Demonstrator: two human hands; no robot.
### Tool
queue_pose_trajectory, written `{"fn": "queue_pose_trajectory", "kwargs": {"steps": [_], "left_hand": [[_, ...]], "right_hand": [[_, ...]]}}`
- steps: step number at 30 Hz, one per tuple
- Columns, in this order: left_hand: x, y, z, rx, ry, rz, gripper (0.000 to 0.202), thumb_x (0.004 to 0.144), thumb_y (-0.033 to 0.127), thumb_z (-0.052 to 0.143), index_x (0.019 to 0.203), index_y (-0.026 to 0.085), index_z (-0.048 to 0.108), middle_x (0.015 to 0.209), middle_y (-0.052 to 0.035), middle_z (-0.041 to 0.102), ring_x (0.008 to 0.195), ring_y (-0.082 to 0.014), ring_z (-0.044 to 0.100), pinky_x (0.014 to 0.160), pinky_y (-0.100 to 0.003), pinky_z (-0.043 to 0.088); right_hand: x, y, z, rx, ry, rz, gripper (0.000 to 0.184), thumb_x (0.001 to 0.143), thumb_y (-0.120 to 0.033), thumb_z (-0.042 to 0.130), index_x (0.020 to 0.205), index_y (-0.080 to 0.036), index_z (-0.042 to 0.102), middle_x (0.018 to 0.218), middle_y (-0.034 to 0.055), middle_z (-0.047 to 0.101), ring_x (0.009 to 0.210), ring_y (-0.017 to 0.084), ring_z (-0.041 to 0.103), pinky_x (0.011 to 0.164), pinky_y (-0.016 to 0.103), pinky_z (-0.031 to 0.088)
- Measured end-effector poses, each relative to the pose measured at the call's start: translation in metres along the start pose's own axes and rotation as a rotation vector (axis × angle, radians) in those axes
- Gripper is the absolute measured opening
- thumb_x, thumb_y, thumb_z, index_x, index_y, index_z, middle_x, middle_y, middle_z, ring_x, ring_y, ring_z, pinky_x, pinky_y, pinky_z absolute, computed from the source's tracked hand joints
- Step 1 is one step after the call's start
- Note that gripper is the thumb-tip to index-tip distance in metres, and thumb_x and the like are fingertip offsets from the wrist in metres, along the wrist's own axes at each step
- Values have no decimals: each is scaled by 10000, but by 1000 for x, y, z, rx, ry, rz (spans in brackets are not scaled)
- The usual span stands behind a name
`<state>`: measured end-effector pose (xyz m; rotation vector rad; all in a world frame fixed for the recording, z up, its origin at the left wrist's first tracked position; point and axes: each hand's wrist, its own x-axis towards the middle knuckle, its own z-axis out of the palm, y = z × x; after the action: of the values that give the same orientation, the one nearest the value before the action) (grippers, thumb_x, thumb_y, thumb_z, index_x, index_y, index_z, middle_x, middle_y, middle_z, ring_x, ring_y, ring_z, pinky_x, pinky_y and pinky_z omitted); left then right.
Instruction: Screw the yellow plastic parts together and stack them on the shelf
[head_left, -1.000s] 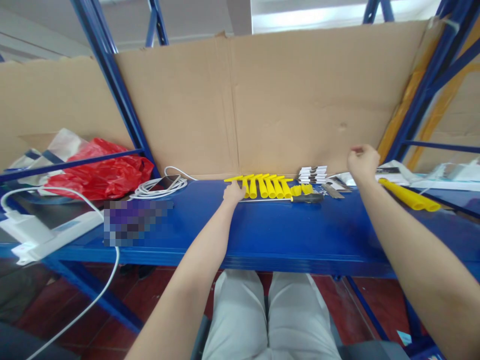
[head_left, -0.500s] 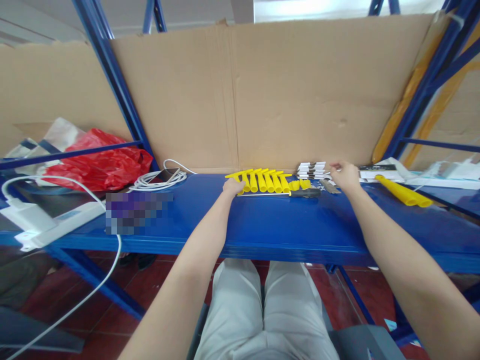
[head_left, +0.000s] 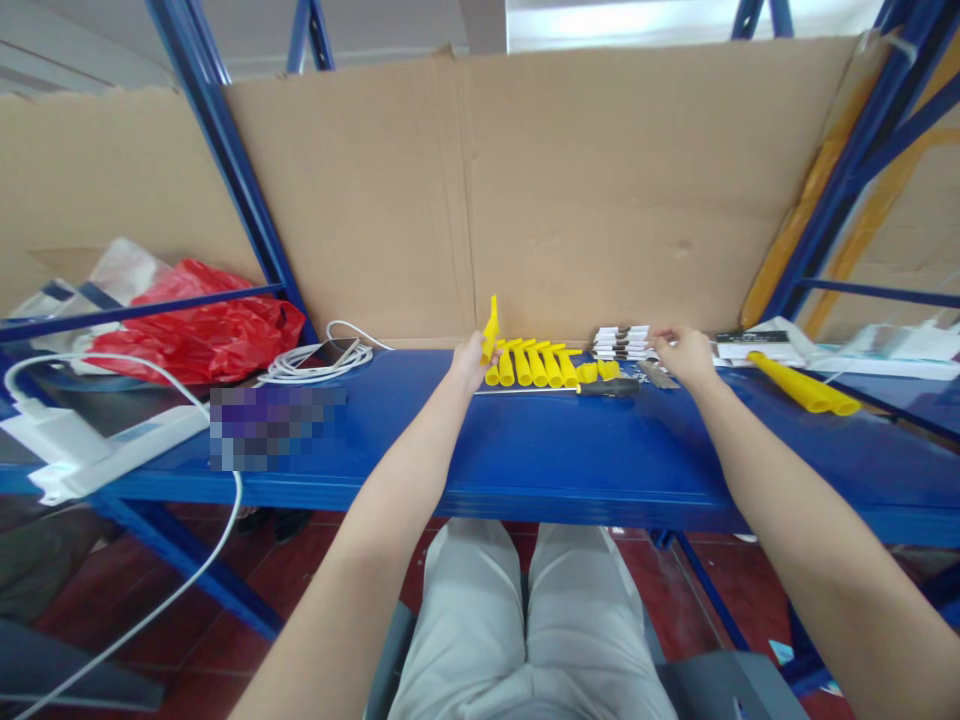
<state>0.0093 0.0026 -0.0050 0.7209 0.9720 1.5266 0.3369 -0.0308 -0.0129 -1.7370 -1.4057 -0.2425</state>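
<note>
My left hand is closed round a yellow plastic handle-like piece, tilted upright with its flat end up. It is just above the left end of a row of several matching yellow pieces lying side by side. In front of the row lies a screwdriver, its black grip to the right. Short yellow caps sit at the row's right end. My right hand has its fingertips pinched together beside the stacked white packets, over small metal pieces; what it grips is too small to make out.
Two long yellow tubes lie on the blue shelf to the right, near a black-and-white box. Leftward are a coiled white cable, a red plastic bag and a power strip. Cardboard stands behind.
My left hand has raised the leftmost yellow handle-like piece from the row and turned it upright. My right hand has stayed nearly in place by the packets.
</note>
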Motion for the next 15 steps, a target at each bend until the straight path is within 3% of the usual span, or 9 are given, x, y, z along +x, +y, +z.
{"fn": "queue_pose_trajectory", "kwargs": {"steps": [5,11,15], "left_hand": [[-10,5,7,46,-93,97,134,922,179,442,872,172,566,681,-1,609,614,-106,616,572,-189,470],[-11,3,7,377,-58,273,151,975,319,472,900,197,522,667,39,544,611,-100,591,649,-205,485],[-13,-1,8,516,-38,355,154,984,303,449,906,188,516,663,41,535,557,-91,552,612,-212,476]], "right_hand": [[-1,-1,-1,24,-36,-8,250,786,-178,563,963,-138,735,902,121,736,778,242,698,793,343,533],[-2,-2,-2,41,-70,-10,280,776,-185,542,975,-132,733,932,133,731,784,240,679,765,335,524],[-3,-3,-2,27,-73,-22,288,764,-182,538,964,-135,740,882,126,732,791,249,675,755,335,521]]}}
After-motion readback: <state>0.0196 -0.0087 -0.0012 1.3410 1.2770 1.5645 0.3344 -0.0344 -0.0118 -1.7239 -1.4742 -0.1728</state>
